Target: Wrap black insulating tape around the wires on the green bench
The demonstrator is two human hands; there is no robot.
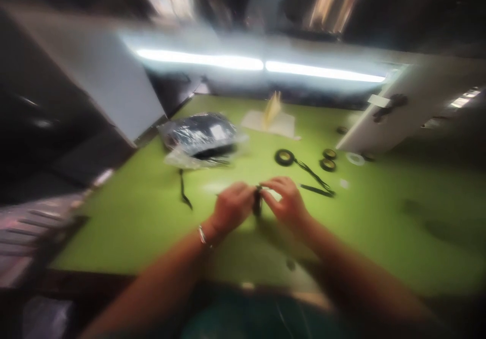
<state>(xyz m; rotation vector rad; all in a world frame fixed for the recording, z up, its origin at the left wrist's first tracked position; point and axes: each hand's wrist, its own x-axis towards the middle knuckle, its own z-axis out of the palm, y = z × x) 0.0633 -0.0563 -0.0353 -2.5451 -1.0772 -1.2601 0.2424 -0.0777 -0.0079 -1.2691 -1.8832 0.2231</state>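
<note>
1. Clearly, our left hand [234, 204] pinches a dark, tape-like roll [257, 204] at its three o'clock.
2. We see the roll's long axis run twelve to six, at nine o'clock from our right hand [286, 199].
3. Our left sits nearer; our right curls by its twelve-o'clock end, grip too blurred to tell.

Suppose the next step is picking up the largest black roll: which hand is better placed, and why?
Probably the right hand: the black roll lies just beyond it, while the left hand is farther away and seems to grip a small dark item. Blur hides whether the right touches it.
</note>
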